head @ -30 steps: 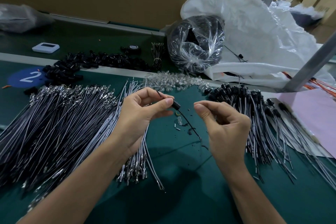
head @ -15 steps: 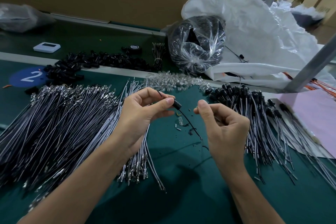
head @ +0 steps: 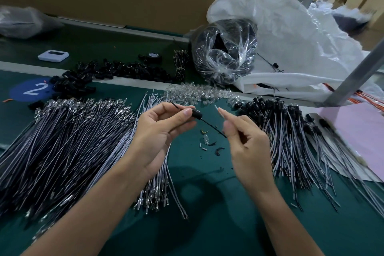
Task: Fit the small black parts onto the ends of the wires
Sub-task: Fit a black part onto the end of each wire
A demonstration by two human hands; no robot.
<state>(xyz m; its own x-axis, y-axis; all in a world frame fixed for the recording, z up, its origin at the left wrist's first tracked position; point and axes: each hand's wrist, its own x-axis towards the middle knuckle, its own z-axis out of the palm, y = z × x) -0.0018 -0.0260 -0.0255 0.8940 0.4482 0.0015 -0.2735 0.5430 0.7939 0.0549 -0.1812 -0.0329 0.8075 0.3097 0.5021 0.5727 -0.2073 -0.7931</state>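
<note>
Left hand (head: 162, 133) pinches wire (head: 209, 124) beside black part (head: 196, 114), held above mat (head: 207, 224). Right hand (head: 247, 143) has risen, forefinger stretched toward part, pale sliver (head: 216, 107) at tip; grip unclear. Seating probably next.

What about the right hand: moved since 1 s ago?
Yes, slightly. The right hand stretched its index finger up and left, toward the pile of small clear bulbs on the green mat; the palm hardly shifted.

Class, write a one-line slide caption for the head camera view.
Left hand pinches a wire carrying a small black part; right hand holds a tiny pale piece beside it.
</note>
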